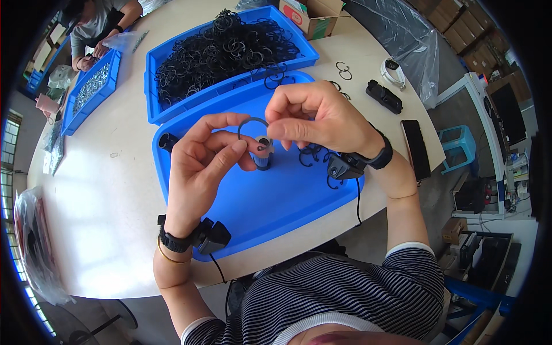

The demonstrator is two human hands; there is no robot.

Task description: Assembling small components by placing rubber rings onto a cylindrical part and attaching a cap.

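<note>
Above the blue tray lid (pixel 241 221), a thin black open snap ring (pixel 252 119) is held between both hands. My left hand (pixel 201 158) pinches its lower left part between thumb and forefinger. My right hand (pixel 316 118) is closed, with thumb and forefinger meeting at the ring's right side; the exact contact there is partly hidden. Just beneath the ring stands a small upright cylinder (pixel 263 158), pale with a dark base and a dark hole on top, partly covered by my left fingers. Several loose snap rings (pixel 310 154) lie below my right hand.
A blue bin (pixel 150 98) heaped with black snap rings stands behind. A short black tube (pixel 167 141) is at the lid's left. Rightward lie a phone (pixel 415 148), a black case (pixel 384 96) and a white strapped device (pixel 393 72). At far left, another person (pixel 100 26) works beside a blue tray (pixel 115 69).
</note>
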